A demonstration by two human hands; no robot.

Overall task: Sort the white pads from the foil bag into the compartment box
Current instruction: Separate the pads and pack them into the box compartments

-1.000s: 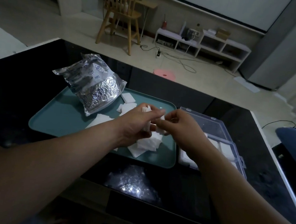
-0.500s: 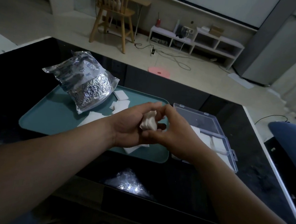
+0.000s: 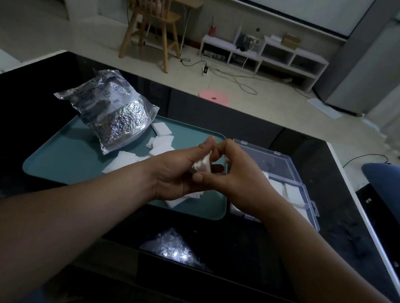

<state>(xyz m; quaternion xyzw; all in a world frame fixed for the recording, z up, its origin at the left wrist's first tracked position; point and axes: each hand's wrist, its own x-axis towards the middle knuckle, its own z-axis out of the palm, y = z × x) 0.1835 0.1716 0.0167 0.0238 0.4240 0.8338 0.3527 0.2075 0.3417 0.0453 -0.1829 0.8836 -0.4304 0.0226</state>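
Note:
A crumpled silver foil bag [image 3: 114, 113] lies on the far left of a teal tray [image 3: 71, 158]. Several white pads [image 3: 161, 142] are scattered on the tray beside it. Both hands meet above the tray's right edge. My left hand [image 3: 175, 171] and my right hand [image 3: 235, 176] together grip a small bunch of white pads [image 3: 202, 164] between their fingers. The clear plastic compartment box [image 3: 288, 184] sits just right of the tray, lid open, with white pads [image 3: 292, 193] in its near compartments, partly hidden by my right wrist.
The tray and box rest on a glossy black table [image 3: 209, 250] with a light reflection near the front. A blue cushion [image 3: 396, 185] lies at the right edge. Beyond the table are a wooden chair [image 3: 152, 22], a pink disc [image 3: 211, 96] and white shelves [image 3: 264, 55].
The hands have closed together around the pads, lifting them off the pile and bunching them; they barely shifted since half a second ago.

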